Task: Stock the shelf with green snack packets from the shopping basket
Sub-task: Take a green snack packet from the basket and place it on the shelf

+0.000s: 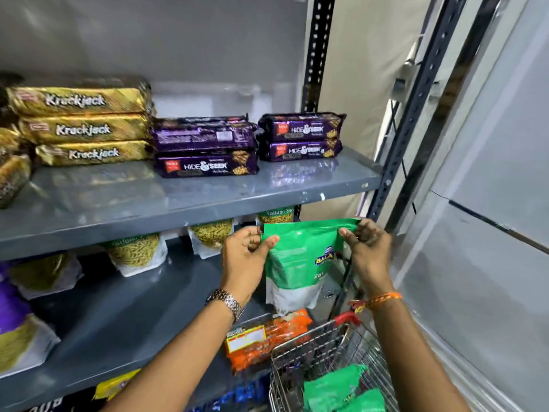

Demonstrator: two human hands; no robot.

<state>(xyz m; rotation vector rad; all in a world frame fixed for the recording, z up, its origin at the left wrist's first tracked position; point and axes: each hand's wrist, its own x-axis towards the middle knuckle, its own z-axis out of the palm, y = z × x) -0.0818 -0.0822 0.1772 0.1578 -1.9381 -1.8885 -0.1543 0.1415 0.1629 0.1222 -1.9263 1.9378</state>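
Shelf [124,295] boards carry upright snack pouches [135,252] at left. Left hand [248,254] pinches one top corner of the green snack packet [297,257], right hand [368,248] the other, hanging it upright above the wire shopping basket [309,361] holding more green packets [335,388].

Green snack packet [297,257] between both hands, above the wire shopping basket [300,361]

Grey wall [148,40] behind at 12 o'clock, dark perforated steel upright [318,49] at 1 o'clock, pale translucent sheeting [490,144] at 3 o'clock
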